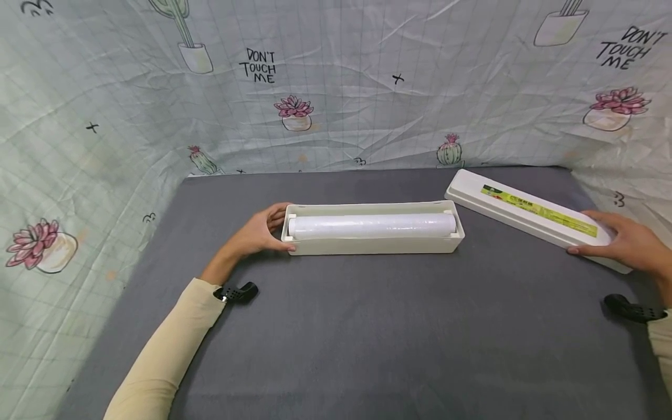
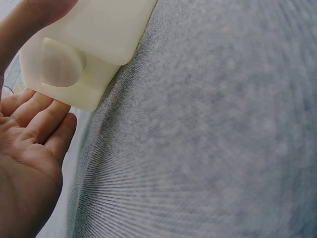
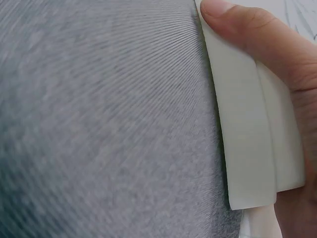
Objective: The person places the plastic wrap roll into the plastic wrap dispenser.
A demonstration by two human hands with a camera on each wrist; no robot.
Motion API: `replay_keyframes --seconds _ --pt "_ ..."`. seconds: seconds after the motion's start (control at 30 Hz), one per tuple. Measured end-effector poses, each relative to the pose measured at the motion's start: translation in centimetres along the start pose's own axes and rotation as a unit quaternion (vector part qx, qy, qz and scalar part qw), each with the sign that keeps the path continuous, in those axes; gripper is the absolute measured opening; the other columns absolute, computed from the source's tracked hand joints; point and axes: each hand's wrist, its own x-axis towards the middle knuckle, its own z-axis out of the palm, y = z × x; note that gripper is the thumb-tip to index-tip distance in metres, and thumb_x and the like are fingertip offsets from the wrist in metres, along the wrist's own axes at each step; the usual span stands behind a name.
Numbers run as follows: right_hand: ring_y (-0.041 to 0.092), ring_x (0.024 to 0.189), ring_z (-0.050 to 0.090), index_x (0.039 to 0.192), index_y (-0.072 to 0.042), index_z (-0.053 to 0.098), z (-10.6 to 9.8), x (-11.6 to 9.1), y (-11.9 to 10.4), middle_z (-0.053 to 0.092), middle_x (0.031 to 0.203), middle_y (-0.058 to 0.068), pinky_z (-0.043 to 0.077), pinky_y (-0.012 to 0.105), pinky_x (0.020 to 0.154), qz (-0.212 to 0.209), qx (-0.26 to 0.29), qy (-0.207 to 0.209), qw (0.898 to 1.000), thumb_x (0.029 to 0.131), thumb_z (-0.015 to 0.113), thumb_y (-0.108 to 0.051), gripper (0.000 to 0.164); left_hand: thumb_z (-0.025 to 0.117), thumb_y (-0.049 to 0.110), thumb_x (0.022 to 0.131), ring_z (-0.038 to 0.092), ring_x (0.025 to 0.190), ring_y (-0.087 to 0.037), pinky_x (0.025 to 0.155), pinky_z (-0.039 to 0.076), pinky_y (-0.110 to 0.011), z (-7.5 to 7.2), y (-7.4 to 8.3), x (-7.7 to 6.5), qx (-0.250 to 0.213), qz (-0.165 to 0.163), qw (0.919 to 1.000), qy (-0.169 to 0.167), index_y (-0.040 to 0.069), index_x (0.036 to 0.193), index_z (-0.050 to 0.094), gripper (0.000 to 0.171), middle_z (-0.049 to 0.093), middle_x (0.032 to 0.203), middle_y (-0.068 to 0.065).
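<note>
A long white plastic box (image 1: 367,246) lies lengthwise on the grey cloth with its top off. Inside it rests a roll of cling film (image 1: 373,226), its ends set near the box's end walls. My left hand (image 1: 258,231) grips the box's left end, thumb on the front side and fingers round the back. To the right, a white lid (image 1: 530,213) with a green and yellow label (image 1: 538,210) lies slanted on the cloth. My right hand (image 1: 627,240) holds the lid's near right end, thumb along its front edge. In the right wrist view the thumb (image 3: 247,22) presses the lid's side.
Grey cloth (image 1: 388,326) covers the table. A pale curtain (image 1: 346,87) printed with potted plants hangs behind and along both sides, meeting the table's back edge close behind the box and lid. Black straps (image 1: 236,293) sit on both wrists.
</note>
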Motion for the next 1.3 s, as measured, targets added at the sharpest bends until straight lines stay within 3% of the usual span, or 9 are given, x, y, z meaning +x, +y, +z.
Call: replay_keyframes --seconds 0.3,0.7,0.97,1.3 --pt "0.045 0.098 0.041 0.156 0.006 0.029 -1.2 0.0 -1.7 0.038 0.141 0.043 0.031 0.054 0.078 -0.035 0.018 0.037 0.999 0.081 0.087 -0.033 0.102 0.088 -0.009 0.069 0.040 0.144 -0.039 0.119 0.034 -0.041 0.1 0.0 0.0 -0.004 -0.001 1.0000 0.004 -0.007 0.152 0.033 0.099 0.041 0.154 -0.024" --pt "0.048 0.103 0.038 0.159 0.002 0.024 -1.9 -0.7 -3.0 0.030 0.150 0.042 0.029 0.054 0.080 -0.017 0.010 0.034 0.999 0.079 0.089 -0.032 0.108 0.088 -0.010 0.069 0.040 0.144 -0.039 0.119 0.034 -0.041 0.2 0.3 0.0 -0.005 0.000 1.0000 -0.003 -0.008 0.152 0.034 0.098 0.041 0.154 -0.024" --pt "0.043 0.097 0.039 0.157 0.003 0.030 -1.9 -1.1 -3.5 0.038 0.141 0.041 0.030 0.044 0.075 -0.044 0.014 0.040 0.998 0.076 0.091 -0.026 0.105 0.088 -0.008 0.069 0.040 0.144 -0.040 0.118 0.035 -0.039 0.1 0.3 -0.1 -0.003 0.002 1.0000 -0.004 -0.008 0.151 0.035 0.098 0.041 0.154 -0.025" --pt "0.050 0.105 0.037 0.156 0.003 0.029 -1.8 -1.2 -3.7 0.034 0.145 0.042 0.027 0.056 0.081 -0.039 0.006 0.043 0.998 0.076 0.091 -0.028 0.106 0.087 -0.009 0.070 0.037 0.145 -0.040 0.120 0.032 -0.041 0.0 0.5 -0.2 -0.007 -0.003 0.9999 -0.009 -0.008 0.152 0.032 0.098 0.038 0.155 -0.025"
